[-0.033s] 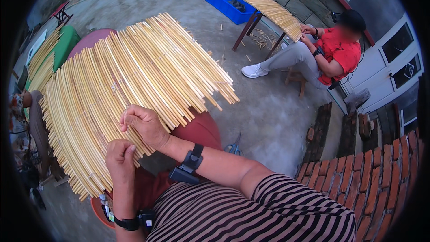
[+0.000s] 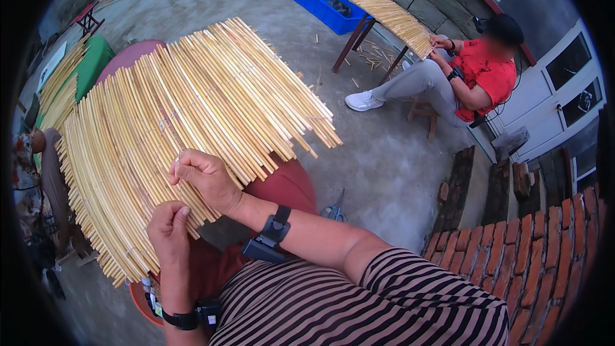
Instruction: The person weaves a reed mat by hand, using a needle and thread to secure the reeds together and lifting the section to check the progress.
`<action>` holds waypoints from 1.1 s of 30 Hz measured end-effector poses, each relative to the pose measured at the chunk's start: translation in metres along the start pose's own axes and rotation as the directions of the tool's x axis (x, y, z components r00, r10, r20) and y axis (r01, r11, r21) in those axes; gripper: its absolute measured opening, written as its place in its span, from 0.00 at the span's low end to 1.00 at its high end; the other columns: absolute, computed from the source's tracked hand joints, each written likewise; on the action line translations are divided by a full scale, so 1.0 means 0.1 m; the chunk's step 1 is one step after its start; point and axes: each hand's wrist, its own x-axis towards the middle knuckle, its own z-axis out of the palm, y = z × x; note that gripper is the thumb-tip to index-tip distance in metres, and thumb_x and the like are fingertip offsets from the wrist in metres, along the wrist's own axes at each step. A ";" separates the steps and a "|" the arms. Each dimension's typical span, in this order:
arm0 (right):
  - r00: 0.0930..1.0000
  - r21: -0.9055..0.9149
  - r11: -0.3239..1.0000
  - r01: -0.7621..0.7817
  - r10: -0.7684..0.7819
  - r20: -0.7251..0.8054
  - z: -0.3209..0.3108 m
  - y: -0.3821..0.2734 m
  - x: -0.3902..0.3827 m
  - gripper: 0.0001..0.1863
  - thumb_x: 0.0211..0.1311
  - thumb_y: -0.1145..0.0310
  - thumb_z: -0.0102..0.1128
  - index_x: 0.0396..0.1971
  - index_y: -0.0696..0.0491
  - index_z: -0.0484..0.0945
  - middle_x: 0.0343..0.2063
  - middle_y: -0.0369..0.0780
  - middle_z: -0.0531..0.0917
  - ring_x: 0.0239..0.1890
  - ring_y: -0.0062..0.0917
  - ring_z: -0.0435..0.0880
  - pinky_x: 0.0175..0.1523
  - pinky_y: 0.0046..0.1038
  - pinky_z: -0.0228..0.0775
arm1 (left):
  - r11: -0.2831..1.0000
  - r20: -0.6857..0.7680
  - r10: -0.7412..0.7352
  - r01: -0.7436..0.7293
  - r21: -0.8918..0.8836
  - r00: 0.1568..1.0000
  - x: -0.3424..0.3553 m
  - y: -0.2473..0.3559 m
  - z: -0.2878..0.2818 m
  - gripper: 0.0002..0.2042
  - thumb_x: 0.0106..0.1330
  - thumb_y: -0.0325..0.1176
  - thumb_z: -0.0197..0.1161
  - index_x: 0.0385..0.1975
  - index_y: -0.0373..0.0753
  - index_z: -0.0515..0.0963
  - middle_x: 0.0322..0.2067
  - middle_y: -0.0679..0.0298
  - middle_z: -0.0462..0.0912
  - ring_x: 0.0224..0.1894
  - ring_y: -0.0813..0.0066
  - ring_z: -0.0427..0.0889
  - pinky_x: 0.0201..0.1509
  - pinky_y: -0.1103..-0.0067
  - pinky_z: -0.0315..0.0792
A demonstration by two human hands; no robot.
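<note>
A wide mat of pale yellow reed stalks [image 2: 128, 128], laid side by side and crossed by thin stitch lines, spreads before me over a dark red round surface [image 2: 285, 189]. My right hand [image 2: 206, 176] is closed in a pinch above the mat's near part; a thin, needle-like sliver shows at its fingertips. Just nearer to me and to the left, my left hand [image 2: 168, 227] is closed too, thumb against the bent forefinger, over the near edge. Whatever it pinches is too fine to make out. The two hands do not touch.
Blue-handled scissors [image 2: 334, 210] lie on the concrete floor. An orange basin [image 2: 142, 304] stands below the mat's near edge. At right a seated co-worker [image 2: 477, 77] handles another reed mat [image 2: 391, 16]; a blue crate [image 2: 327, 6] is behind. A brick wall [image 2: 512, 250] rises at lower right.
My left hand has shifted slightly to the left, a little farther from my right hand. The right hand and the mat look almost the same.
</note>
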 end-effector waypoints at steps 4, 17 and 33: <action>0.998 -0.078 0.997 -0.024 0.029 0.055 0.05 -0.03 0.00 0.07 0.66 0.72 0.59 0.29 0.58 0.78 0.31 0.37 0.81 0.36 0.20 0.79 0.46 0.23 0.72 | 0.979 -0.024 0.091 -0.094 -0.181 0.996 -0.03 -0.06 0.00 0.04 0.70 0.24 0.56 0.32 0.33 0.75 0.24 0.66 0.77 0.28 0.80 0.76 0.40 0.82 0.73; 0.999 -0.315 0.949 -0.004 0.020 0.046 0.12 -0.07 0.01 0.06 0.62 0.73 0.61 0.28 0.59 0.79 0.24 0.38 0.79 0.27 0.21 0.79 0.35 0.24 0.72 | 0.893 -0.053 -0.062 0.032 -0.448 0.997 0.07 -0.20 0.06 0.05 0.71 0.28 0.55 0.32 0.38 0.71 0.19 0.71 0.66 0.20 0.86 0.65 0.28 0.85 0.67; 0.998 -0.023 0.998 -0.056 0.056 -0.039 0.15 0.04 0.04 0.36 0.64 0.78 0.55 0.70 0.57 0.51 0.62 0.47 0.65 0.63 0.37 0.71 0.61 0.32 0.70 | 0.780 -0.048 -0.123 0.066 -0.622 0.991 0.09 -0.25 -0.03 0.06 0.71 0.30 0.56 0.31 0.39 0.70 0.18 0.73 0.65 0.19 0.86 0.62 0.25 0.85 0.64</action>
